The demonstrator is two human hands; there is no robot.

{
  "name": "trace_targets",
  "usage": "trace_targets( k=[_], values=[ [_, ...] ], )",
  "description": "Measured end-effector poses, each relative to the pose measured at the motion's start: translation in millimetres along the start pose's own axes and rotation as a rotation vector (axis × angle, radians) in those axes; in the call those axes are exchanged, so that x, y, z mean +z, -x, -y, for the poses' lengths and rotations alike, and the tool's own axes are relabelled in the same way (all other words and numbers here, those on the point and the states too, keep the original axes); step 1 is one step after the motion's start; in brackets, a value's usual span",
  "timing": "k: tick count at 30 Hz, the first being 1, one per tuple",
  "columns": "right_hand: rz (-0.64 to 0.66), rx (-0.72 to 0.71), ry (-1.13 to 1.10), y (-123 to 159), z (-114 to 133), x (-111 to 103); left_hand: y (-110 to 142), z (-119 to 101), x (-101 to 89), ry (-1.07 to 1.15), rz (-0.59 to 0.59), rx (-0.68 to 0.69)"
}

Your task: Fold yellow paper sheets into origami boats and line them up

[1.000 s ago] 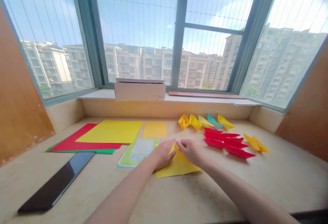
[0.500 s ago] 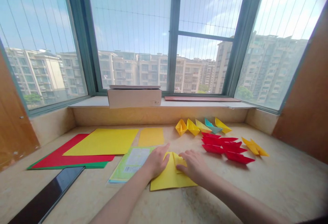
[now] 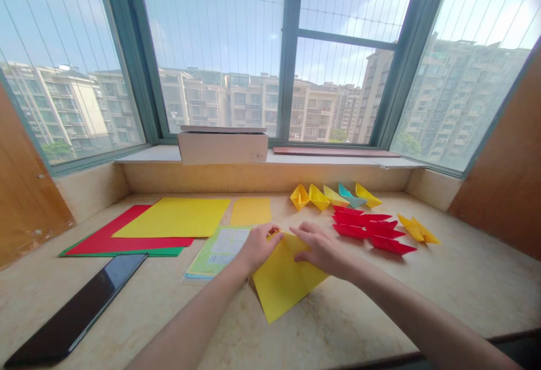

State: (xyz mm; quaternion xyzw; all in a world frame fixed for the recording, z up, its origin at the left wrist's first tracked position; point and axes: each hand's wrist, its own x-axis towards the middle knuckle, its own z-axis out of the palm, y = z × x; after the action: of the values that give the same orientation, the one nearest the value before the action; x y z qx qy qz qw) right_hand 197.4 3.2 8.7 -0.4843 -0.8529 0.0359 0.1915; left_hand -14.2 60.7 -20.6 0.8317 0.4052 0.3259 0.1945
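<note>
A folded sheet of yellow paper (image 3: pixel 285 285) lies tilted between my hands on the stone ledge, one corner pointing towards me. My left hand (image 3: pixel 258 246) pinches its upper left edge between thumb and fingers. At the upper right, my right hand (image 3: pixel 319 249) rests on the sheet, thumb on the near face and fingers around the far side, partly hidden. Left of my left hand is a clear packet of light green paper (image 3: pixel 215 257). To the right of my right hand stand several red folded paper boats (image 3: pixel 367 229).
Behind are yellow paper boats (image 3: pixel 319 197) and a teal boat (image 3: pixel 350 197); an orange-yellow folded piece (image 3: pixel 418 229) lies right. On the left are a large yellow sheet (image 3: pixel 173 217), a red sheet (image 3: pixel 105 232) and a phone (image 3: pixel 78 308). A white box (image 3: pixel 223 149) sits on the sill.
The yellow sheet has turned and its near corner now points towards me. The folded flap on its top no longer shows. My left hand has gone from lying flat to pinching the edge.
</note>
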Motion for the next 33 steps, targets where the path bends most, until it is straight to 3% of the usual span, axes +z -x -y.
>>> trace_targets(
  k=[3,5,10,13,18,20,22,24,27,30,33],
  values=[
    [0.012,-0.135,0.134,-3.4,-2.0,-8.2,0.2,-3.8,-7.8,0.124,0.001,-0.059],
    [0.005,-0.152,0.182,-8.2,-4.4,-10.3,1.8,-7.1,-12.4,0.249,-0.002,-0.118],
    [0.021,-0.100,-0.001,-22.7,-14.2,-4.7,6.9,-15.5,-16.9,0.419,-0.038,-0.204],
    [-0.029,-0.135,-0.066,-27.3,-18.0,2.4,9.4,-16.5,-14.2,0.410,0.021,-0.153],
    [-0.082,-0.324,0.025,-24.0,-15.9,5.3,13.9,-12.9,-8.2,0.382,0.206,-0.089],
    [-0.136,-0.346,0.049,-21.3,-18.9,4.0,14.8,-12.4,-7.1,0.377,0.210,-0.099],
    [-0.280,-0.268,0.044,-19.0,-27.1,4.7,14.7,-13.6,-6.1,0.400,0.176,-0.131],
    [-0.472,-0.094,-0.023,-17.5,-38.0,8.7,13.9,-16.6,-5.0,0.495,0.131,-0.187],
    [-0.629,0.178,-0.299,-16.4,-49.9,16.7,12.8,-23.3,-3.3,0.679,0.031,-0.260],
    [-0.543,0.300,-0.635,-15.6,-47.9,18.1,13.6,-28.9,-2.0,0.802,-0.069,-0.291],
    [-0.322,0.221,-0.932,-14.4,-36.2,9.9,15.5,-30.0,-1.5,0.818,-0.121,-0.334]
  ],
)
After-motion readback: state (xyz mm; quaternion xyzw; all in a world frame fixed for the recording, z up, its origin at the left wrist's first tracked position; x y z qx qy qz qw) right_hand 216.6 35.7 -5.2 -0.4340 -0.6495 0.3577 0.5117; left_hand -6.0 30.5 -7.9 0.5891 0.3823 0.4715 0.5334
